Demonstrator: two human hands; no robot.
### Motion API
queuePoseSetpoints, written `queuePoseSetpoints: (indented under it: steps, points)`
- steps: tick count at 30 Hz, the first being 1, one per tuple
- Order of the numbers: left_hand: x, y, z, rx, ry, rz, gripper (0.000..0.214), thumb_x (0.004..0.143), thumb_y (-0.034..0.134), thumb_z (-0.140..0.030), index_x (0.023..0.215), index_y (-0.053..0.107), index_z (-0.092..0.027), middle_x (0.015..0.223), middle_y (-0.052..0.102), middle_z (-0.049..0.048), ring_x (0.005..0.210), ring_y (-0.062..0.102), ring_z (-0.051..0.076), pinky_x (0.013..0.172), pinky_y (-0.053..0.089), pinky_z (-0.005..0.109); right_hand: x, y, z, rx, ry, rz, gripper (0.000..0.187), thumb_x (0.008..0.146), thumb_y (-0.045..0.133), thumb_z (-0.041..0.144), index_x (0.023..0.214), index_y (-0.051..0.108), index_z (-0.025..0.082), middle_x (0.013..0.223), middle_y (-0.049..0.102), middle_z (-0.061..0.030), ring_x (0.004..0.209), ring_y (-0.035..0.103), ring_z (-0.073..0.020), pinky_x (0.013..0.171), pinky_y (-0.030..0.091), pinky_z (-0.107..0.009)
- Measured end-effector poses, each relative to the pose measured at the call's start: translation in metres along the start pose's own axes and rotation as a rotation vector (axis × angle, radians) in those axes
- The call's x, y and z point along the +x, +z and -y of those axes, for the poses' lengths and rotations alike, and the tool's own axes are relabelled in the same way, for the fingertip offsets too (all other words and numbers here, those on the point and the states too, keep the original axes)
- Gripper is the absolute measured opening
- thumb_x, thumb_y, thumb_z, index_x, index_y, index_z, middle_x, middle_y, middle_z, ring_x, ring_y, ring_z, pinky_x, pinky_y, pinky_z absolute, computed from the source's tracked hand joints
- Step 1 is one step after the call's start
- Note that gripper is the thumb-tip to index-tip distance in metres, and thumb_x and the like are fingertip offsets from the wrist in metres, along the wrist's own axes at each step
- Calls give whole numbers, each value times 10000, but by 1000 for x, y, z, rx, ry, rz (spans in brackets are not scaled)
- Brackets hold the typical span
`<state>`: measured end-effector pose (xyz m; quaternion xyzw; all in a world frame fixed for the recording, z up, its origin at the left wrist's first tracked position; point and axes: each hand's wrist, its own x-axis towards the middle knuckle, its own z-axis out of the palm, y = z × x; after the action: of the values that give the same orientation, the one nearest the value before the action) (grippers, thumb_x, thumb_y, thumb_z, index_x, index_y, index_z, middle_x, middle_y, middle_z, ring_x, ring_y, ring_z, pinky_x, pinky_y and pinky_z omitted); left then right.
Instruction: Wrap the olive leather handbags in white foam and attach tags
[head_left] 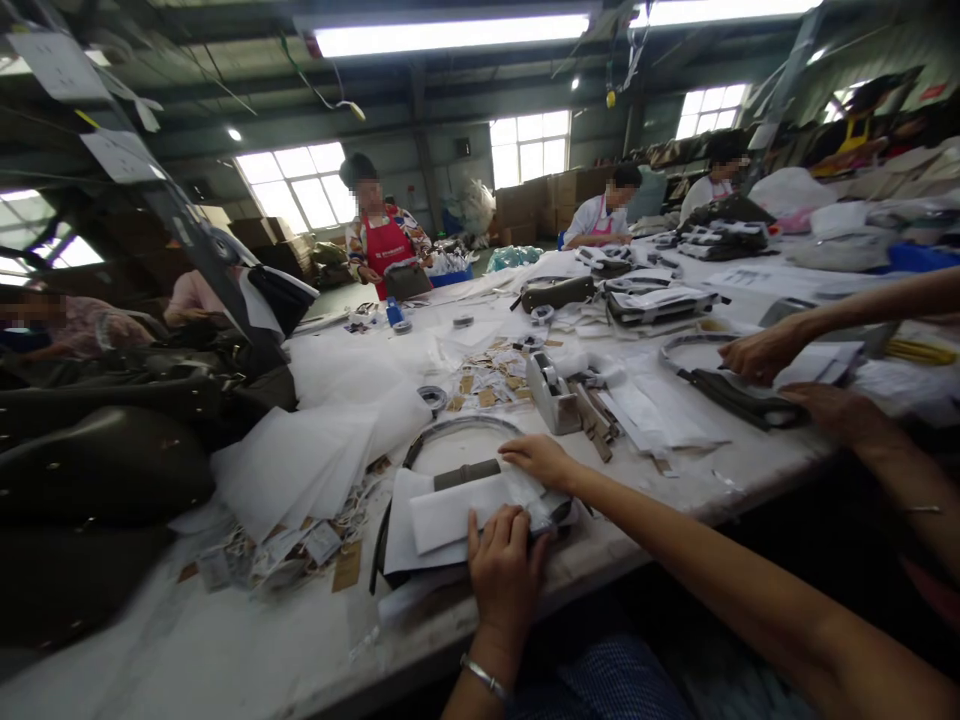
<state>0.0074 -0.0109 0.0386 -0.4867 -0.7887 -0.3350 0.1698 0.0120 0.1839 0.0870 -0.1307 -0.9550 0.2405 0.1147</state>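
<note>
A dark olive handbag [466, 474] lies in front of me on the table, mostly covered by white foam sheets [450, 520]. Its handle [457, 425], wrapped in pale material, arches away at the back. My left hand [506, 560], with a silver bracelet at the wrist, rests on the near edge of the foam, fingers laid over it and thumb apart. Reaching in from the right, my right hand [540, 460] has its fingers stretched over the bag's far right edge. Clear plastic [536, 505] shows between the hands. What lies under the fingertips is hidden.
Fanned white sheets [300, 470] and a heap of tags [300, 550] lie left. Behind are a tape dispenser [553, 392] and more tags [491, 380]. Dark bags [97, 470] pile up far left. At right, a co-worker's hands [769, 350] work on another bag [739, 398].
</note>
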Motion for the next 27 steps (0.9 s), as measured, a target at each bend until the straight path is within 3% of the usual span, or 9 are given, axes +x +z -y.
queuePoseSetpoints:
  steps: [5, 8, 12, 15, 17, 20, 23, 25, 27]
  points:
    - [-1, -7, 2, 17, 77, 33, 265, 917, 597, -320, 1158, 627, -215, 1212, 692, 83, 1123, 638, 255, 1147, 302, 583, -80, 4, 5, -56, -213, -34, 453, 912, 609, 406, 1337, 588, 249, 1344, 619, -73, 1264, 543, -244, 1168, 255, -443]
    - [-1, -21, 13, 66, 207, 117, 340, 947, 534, -279, 1279, 566, -214, 1341, 621, 91, 1214, 595, 237, 1147, 341, 551, -112, 16, -3, -203, -296, -41, 639, 837, 700, 331, 1430, 483, 238, 1461, 506, -100, 1370, 429, -287, 1168, 247, -499]
    - [3, -57, 43, 248, 394, 218, 455, 941, 527, -234, 1393, 480, -203, 1441, 537, 68, 1330, 498, 244, 1113, 418, 490, -109, 18, -20, -349, -308, -100, 579, 863, 577, 100, 1409, 501, 278, 1438, 536, -70, 1337, 473, -257, 1163, 240, -530]
    - [5, -82, 65, 408, 405, 262, 561, 926, 530, -204, 1468, 382, -205, 1512, 443, 62, 1387, 422, 273, 1123, 391, 542, -101, 9, -25, -371, -285, -181, 559, 864, 500, 30, 1366, 547, 272, 1397, 575, -69, 1299, 509, -260, 1154, 244, -556]
    - [3, -89, 75, 467, 401, 274, 590, 921, 513, -157, 1486, 349, -205, 1535, 399, 62, 1402, 399, 272, 1119, 398, 534, -105, 6, -18, -288, -246, -239, 490, 882, 472, 41, 1313, 596, 239, 1360, 604, -83, 1281, 522, -268, 1130, 308, -526]
    - [-3, -85, 87, 478, 372, 268, 579, 915, 472, -78, 1472, 378, -204, 1509, 435, 59, 1369, 448, 251, 1070, 462, 474, -119, 15, 9, 45, -71, -298, 294, 938, 477, 185, 1154, 676, 211, 1199, 690, -101, 1131, 625, -258, 1016, 463, -421]
    - [-8, -74, 94, 424, 331, 259, 553, 913, 437, -35, 1439, 433, -204, 1445, 520, 53, 1292, 539, 222, 1021, 507, 417, -129, 37, 42, 597, 307, -138, 254, 902, 578, 393, 1037, 674, 200, 964, 744, -89, 848, 717, -252, 786, 575, -372]
    - [-10, -70, 95, 381, 309, 240, 540, 907, 433, -22, 1414, 470, -203, 1405, 564, 52, 1253, 575, 208, 1013, 516, 390, -130, 55, 60, 1064, 566, -37, 333, 817, 681, 424, 1042, 646, 180, 989, 743, -95, 869, 729, -266, 770, 594, -368]
    - [-10, -69, 93, 343, 289, 223, 544, 889, 444, -15, 1394, 499, -210, 1376, 593, 49, 1229, 595, 200, 1013, 521, 376, -126, 70, 72, 1508, 729, -61, 411, 732, 764, 381, 1056, 630, 166, 1121, 715, -115, 1043, 693, -280, 898, 571, -371]
